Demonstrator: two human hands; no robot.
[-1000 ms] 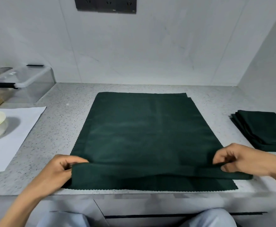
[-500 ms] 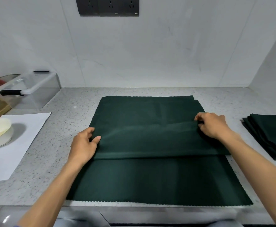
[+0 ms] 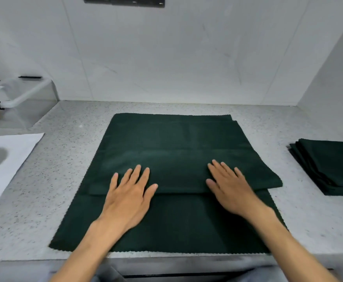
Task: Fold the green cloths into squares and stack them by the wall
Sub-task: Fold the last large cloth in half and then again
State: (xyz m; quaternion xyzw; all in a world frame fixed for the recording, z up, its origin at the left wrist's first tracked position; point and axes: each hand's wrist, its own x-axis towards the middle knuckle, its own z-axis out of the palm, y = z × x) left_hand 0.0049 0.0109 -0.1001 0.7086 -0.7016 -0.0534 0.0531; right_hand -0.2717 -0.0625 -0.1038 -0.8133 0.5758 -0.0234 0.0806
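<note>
While both flat, spread hands, left hand (image 3: 129, 195) and right hand (image 3: 230, 189), press it, the dark green folded cloth (image 3: 172, 151) runs lengthwise left-right at frame centre.

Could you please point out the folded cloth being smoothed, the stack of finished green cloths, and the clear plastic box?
folded cloth (image 3: 172, 151), head view, middle of its upper layer, beyond the fingertips.
stack of green cloths (image 3: 333, 161), head view, top cloth's face.
clear plastic box (image 3: 30, 106), head view, its front wall.
</note>
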